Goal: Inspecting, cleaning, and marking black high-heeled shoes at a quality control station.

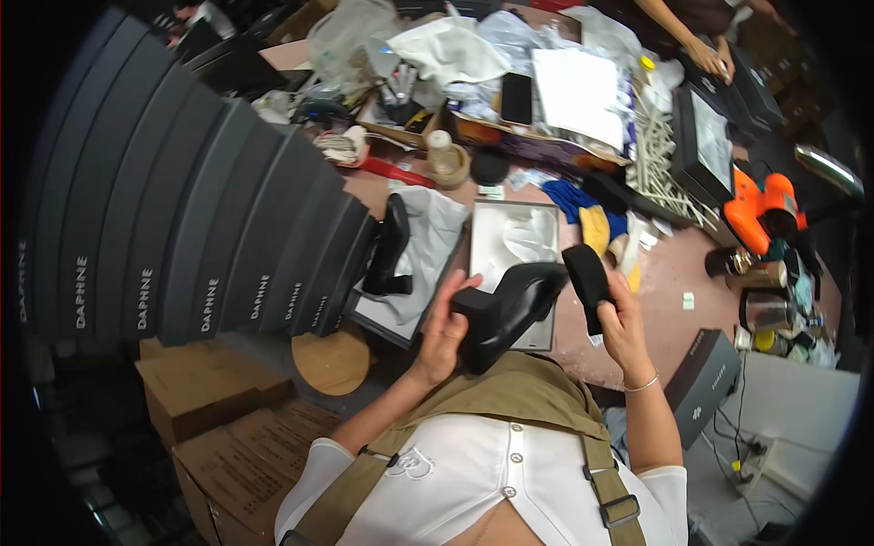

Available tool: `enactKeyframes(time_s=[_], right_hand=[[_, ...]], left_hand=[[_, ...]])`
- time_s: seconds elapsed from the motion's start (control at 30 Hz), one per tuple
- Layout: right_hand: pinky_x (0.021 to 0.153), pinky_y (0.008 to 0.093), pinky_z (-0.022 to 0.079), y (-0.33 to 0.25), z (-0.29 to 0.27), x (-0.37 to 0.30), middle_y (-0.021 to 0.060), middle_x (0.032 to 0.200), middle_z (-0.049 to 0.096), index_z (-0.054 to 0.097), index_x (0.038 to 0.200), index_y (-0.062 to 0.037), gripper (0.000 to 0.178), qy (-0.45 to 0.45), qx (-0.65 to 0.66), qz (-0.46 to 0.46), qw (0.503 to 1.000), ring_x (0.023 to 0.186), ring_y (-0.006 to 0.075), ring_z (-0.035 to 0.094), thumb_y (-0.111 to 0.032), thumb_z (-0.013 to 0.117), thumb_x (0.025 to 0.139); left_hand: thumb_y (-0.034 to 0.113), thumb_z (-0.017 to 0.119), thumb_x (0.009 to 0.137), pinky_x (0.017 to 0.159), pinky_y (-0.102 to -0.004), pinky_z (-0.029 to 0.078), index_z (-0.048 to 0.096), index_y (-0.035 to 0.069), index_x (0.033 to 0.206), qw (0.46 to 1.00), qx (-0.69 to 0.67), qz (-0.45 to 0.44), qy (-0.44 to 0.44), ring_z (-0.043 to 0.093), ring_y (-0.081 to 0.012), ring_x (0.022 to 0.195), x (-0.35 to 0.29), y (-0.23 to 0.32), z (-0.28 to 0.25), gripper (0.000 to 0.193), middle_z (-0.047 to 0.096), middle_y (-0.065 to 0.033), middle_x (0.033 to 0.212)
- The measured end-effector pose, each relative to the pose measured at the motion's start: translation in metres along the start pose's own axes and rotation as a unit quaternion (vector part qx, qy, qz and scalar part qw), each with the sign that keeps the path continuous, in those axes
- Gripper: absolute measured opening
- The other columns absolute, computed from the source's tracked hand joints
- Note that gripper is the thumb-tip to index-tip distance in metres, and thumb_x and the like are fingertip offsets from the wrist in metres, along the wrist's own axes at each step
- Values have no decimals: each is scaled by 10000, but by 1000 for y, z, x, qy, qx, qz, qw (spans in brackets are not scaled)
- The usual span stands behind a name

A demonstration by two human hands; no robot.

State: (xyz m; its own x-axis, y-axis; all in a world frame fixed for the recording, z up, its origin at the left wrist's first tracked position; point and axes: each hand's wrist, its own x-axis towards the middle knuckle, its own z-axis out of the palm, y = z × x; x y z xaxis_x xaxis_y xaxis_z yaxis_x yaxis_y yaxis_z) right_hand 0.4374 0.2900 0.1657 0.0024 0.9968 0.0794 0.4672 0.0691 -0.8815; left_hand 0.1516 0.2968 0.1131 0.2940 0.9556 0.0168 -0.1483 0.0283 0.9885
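My left hand (441, 329) grips a glossy black heeled shoe (512, 314) by its heel end, above the near edge of the table. The block heel points toward my left hand and the toe is turned toward me. In my right hand (623, 326) is a flat black oblong pad (588, 278), perhaps a brush or sponge, held upright just right of the shoe. A small gap shows between pad and shoe. Another black heeled shoe (391, 244) lies on white tissue paper in an open box (387, 329) to the left. Beneath my hands lies a pale open box part (477, 238).
Dark shoeboxes (196, 209) stand in a tall stack at the left. Blue and yellow cloths (594, 223), a bottle (442, 156) and an orange heat gun (763, 207) lie on the cluttered table. At the far right, another person's hands (708, 60) touch dark boxes.
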Motion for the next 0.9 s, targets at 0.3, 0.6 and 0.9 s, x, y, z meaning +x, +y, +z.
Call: enactKeyframes(time_s=[0.3, 0.6, 0.9], right_hand=[[865, 241, 454, 49, 35, -33, 62, 1178, 588, 464, 1363, 19, 480, -48, 405, 308, 860, 1023, 125, 562, -92, 439, 896], [960, 295, 386, 10, 69, -30, 134, 1059, 556, 537, 1274, 39, 382, -157, 101, 134, 973, 1035, 232, 535, -143, 537, 939], [689, 344, 389, -44, 128, 14, 69, 864, 494, 622, 1185, -58, 446, -61, -307, -240, 919, 804, 227, 497, -139, 648, 748]], left_hand=[[323, 710, 820, 970, -418, 447, 516, -85, 1258, 841, 483, -175, 169, 564, -403, 1123, 49, -100, -193, 629, 586, -280, 1187], [241, 742, 812, 648, -316, 472, 589, 10, 879, 927, 300, -223, 43, 586, -162, 687, 90, -44, -151, 285, 589, -75, 738], [92, 588, 953, 762, -224, 461, 546, 37, 1067, 978, -153, -93, 108, 541, -46, 848, 48, 6, -28, 133, 596, -2, 946]])
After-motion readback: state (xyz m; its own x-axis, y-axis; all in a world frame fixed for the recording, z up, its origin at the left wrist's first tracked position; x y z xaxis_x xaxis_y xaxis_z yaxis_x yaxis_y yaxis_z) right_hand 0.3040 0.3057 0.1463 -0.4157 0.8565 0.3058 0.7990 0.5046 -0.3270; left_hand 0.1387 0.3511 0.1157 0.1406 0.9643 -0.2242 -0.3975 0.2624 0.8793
